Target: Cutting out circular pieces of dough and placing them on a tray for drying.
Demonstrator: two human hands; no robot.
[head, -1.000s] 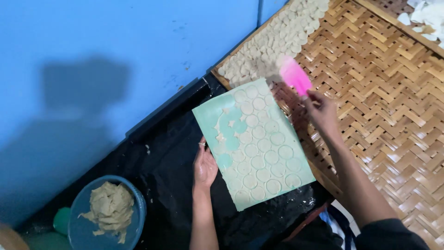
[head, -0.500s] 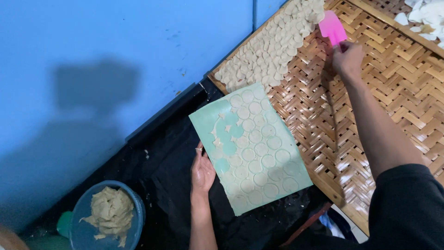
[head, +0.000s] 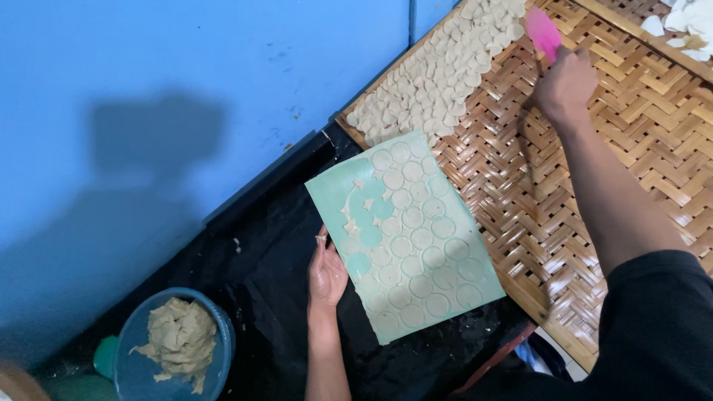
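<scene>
Left hand: the left hand [head: 327, 273] rests on the near left edge of the pale green cutting board [head: 405, 236], its grip pressed around that edge, thumb on top.
Right hand: the right hand [head: 566, 82] is stretched out over the woven bamboo tray [head: 631, 148], its grip clenched on the handle of a pink scraper [head: 543, 31].
Cutting board: lies tilted on black plastic sheeting [head: 260, 260], its far corner just touching the tray; covered with dough cut into round discs [head: 416, 245], a few circles near the upper left already lifted, showing bare green.
Tray contents: rows of cut dough rounds [head: 438, 74] laid overlapping along the tray's left edge, just beside the scraper's blade.
Around: a blue bowl [head: 141, 364] of dough scraps [head: 180, 340] sits at lower left, well apart from both hands; a blue wall [head: 148, 89] behind; white pieces [head: 691, 18] at top right.
In the way: nothing lies between the scraper and the rounds.
</scene>
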